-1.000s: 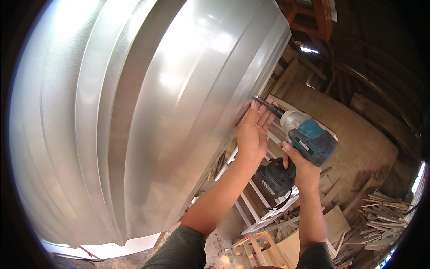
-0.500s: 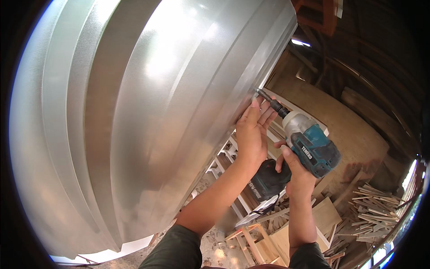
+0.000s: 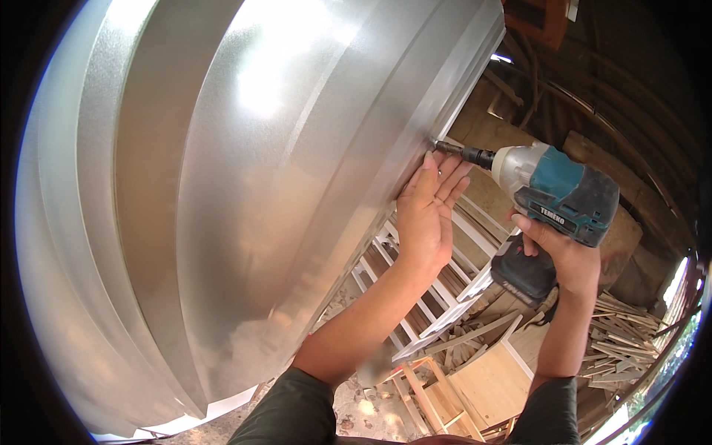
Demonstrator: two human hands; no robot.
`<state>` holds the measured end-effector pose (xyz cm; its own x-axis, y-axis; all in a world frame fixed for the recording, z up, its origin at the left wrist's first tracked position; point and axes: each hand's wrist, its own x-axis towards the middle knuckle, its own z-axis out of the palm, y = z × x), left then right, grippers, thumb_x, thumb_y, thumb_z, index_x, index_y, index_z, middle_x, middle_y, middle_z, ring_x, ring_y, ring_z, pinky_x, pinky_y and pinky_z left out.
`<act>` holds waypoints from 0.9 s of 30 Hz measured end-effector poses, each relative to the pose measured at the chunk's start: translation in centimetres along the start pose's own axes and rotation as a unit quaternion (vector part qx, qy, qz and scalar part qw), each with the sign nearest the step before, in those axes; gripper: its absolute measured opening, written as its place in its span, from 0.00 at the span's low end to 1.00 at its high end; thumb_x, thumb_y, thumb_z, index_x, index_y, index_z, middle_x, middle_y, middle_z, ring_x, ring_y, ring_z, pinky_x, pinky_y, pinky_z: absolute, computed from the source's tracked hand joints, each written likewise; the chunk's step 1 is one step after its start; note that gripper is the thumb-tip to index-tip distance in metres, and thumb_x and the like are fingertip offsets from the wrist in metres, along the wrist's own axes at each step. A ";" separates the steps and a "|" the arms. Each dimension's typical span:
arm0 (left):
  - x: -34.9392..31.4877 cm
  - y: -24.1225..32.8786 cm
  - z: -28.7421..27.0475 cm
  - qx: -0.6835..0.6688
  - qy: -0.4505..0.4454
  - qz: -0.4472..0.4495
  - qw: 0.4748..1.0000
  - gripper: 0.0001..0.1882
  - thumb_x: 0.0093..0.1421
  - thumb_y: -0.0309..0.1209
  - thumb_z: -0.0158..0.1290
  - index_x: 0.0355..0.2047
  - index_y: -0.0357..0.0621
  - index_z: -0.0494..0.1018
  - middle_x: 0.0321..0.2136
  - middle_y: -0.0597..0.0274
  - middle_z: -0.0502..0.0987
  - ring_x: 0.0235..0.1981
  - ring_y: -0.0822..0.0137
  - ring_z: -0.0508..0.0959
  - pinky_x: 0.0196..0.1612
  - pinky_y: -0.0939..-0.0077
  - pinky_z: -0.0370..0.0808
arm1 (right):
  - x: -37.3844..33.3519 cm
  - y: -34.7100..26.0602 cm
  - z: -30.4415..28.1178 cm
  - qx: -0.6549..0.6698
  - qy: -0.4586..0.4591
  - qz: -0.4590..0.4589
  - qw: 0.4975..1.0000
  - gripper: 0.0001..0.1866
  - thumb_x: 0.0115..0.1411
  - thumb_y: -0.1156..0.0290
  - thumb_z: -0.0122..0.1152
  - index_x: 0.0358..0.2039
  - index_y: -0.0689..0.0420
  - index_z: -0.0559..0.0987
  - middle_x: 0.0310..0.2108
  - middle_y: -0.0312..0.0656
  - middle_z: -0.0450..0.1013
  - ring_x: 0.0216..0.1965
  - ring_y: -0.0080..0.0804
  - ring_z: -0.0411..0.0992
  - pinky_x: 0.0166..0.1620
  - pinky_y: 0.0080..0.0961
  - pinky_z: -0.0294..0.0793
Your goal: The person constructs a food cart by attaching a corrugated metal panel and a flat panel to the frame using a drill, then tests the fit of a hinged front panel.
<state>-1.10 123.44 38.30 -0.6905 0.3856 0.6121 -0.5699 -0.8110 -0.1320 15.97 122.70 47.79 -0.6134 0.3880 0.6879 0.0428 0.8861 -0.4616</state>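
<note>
Right grip (image 3: pixel 567 252) is closed round the handle of the drill (image 3: pixel 575 193), thumb and fingertips showing on the near side of the handle. Drill is teal and black with a pale nose; dark battery (image 3: pixel 525 273) hangs below the hand. It's held nearly level across the view, nose to the left, well right of centre.

Bit (image 3: pixel 454 148) runs out of the black chuck (image 3: pixel 478 157) and its tip sits at the right edge area of the metal sheet (image 3: pixel 252 215). Looks like contact; can't make out any fastener under the tip.

Left grip (image 3: pixel 429 222) is up at the same spot, just below the bit: thumb raised next to the sheet, fingers fanned out to the right, some of them behind the bit. A tiny shiny thing (image 3: pixel 440 173) shows at the fingers, too small to identify. Can't tell if the left is pinching it.

Sheet is silver, ribbed, fills most of the left side, ribs curving in the lens.

Around: white rack (image 3: pixel 445 322) below the drill, wooden frame (image 3: pixel 445 393) and plywood (image 3: pixel 486 389) lower down, scrap wood (image 3: pixel 627 337) piled at right, floor (image 3: pixel 363 408) at bottom.
</note>
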 end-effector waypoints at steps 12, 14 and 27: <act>0.4 -0.3 0.3 -0.022 0.041 0.014 0.999 0.24 0.71 0.38 0.49 0.57 0.29 0.66 0.52 0.48 0.75 0.50 0.60 0.78 0.55 0.67 0.75 | -0.1 1.4 -2.1 -0.320 -0.060 -0.241 0.914 0.23 0.49 0.73 0.75 0.45 0.62 0.78 0.41 0.42 0.78 0.42 0.34 0.75 0.46 0.30 0.74; 0.3 -0.5 0.4 -0.026 0.039 0.016 0.999 0.24 0.71 0.38 0.49 0.57 0.29 0.67 0.52 0.49 0.75 0.50 0.60 0.78 0.55 0.67 0.75 | -0.5 1.4 -2.4 -0.281 -0.065 -0.215 0.933 0.26 0.49 0.74 0.70 0.50 0.60 0.76 0.47 0.49 0.75 0.49 0.45 0.74 0.53 0.34 0.71; 0.1 -0.2 0.1 0.007 0.046 0.023 0.999 0.24 0.70 0.39 0.49 0.57 0.30 0.67 0.51 0.49 0.75 0.51 0.59 0.78 0.55 0.66 0.75 | -0.2 0.4 -2.2 -0.284 0.021 -0.289 0.914 0.23 0.47 0.73 0.79 0.43 0.62 0.79 0.36 0.40 0.78 0.36 0.27 0.74 0.41 0.24 0.74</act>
<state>-1.04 123.59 38.47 -0.7543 0.3863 0.5308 -0.5312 -0.8342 -0.1478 17.90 123.57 48.68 -0.6332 -0.1885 0.7507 0.1309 0.9298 0.3439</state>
